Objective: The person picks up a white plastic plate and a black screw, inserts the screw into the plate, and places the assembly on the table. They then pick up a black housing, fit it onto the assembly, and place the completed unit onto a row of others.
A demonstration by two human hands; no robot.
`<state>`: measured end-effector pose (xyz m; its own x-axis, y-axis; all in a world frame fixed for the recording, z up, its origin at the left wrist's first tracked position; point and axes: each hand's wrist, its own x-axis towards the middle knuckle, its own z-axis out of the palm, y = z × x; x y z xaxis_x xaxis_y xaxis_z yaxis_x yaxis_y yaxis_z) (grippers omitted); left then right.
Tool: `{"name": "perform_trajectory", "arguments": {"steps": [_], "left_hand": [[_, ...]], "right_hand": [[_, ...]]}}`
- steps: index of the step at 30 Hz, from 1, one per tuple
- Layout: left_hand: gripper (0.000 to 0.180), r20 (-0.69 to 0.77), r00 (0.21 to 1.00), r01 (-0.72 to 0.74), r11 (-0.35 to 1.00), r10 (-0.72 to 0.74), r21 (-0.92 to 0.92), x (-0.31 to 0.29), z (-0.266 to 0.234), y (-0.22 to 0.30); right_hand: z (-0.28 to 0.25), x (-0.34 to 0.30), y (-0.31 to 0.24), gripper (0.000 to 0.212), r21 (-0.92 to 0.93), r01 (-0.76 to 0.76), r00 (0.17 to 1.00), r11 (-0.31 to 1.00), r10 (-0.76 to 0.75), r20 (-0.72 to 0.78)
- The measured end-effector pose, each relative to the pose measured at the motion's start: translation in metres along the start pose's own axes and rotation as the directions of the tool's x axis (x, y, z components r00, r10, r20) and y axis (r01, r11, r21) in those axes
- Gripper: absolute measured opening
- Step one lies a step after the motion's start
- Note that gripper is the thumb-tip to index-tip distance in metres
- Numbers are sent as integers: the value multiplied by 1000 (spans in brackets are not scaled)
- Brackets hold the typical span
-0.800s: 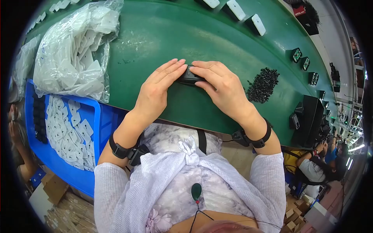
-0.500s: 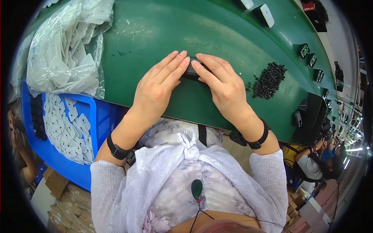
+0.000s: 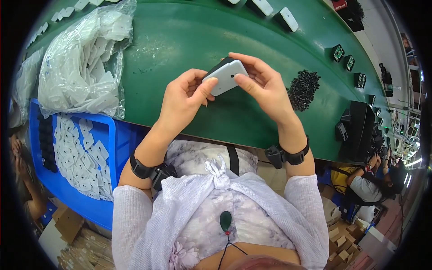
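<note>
Between my two hands is a small box-shaped device (image 3: 225, 80) with a black body and a white cover, tilted so the white face shows. A small dark dot sits on that face. My left hand (image 3: 186, 92) grips its left end, thumb on the white cover and fingers behind. At the right end my right hand (image 3: 265, 85) holds it, thumb near the dot and fingers over the black far side. To the right of my right hand lies a pile of small black parts (image 3: 304, 90) on the green table (image 3: 171, 49).
A clear plastic bag of white covers (image 3: 81, 67) lies at the left. Below it, a blue bin (image 3: 112, 148) holds more white covers and black pieces. White-topped devices (image 3: 288, 19) stand at the far edge, circuit-board units (image 3: 349, 63) at the right, near a black box (image 3: 360, 130). Another person (image 3: 366, 184) sits beyond.
My hands were pressed flat on the dark device on the table. Now they have lifted and turned it, so its white cover shows, with thumbs and fingers around its ends.
</note>
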<state>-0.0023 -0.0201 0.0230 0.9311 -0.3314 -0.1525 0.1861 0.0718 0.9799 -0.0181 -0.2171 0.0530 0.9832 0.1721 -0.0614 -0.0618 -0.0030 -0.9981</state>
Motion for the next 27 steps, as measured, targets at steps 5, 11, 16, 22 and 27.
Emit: {"name": "perform_trajectory", "arguments": {"steps": [5, 11, 16, 22, 27], "left_hand": [[23, 20, 1000, -11, 1000, 10, 20, -6, 7, 0], [23, 27, 1000, 9, 999, -8, -54, -8, 7, 6], [27, 79, 994, -71, 994, 78, -79, -6, 12, 7], [22, -202, 767, -341, 653, 609, 676, 17, -44, 38], [20, -283, 619, 146, 247, 733, 958, 24, -141, 36]], "right_hand": [[3, -7, 2, 41, -86, 15, 997, 996, -22, -75], [8, -8, 2, 41, 19, 49, 995, 999, -47, -88], [2, -15, -7, 42, -15, 123, 986, 992, -124, -109], [-46, -2, -30, 42, -175, 198, 944, 964, -236, -231], [-112, 8, -55, 34, -325, 194, 882, 926, -309, -354]]}}
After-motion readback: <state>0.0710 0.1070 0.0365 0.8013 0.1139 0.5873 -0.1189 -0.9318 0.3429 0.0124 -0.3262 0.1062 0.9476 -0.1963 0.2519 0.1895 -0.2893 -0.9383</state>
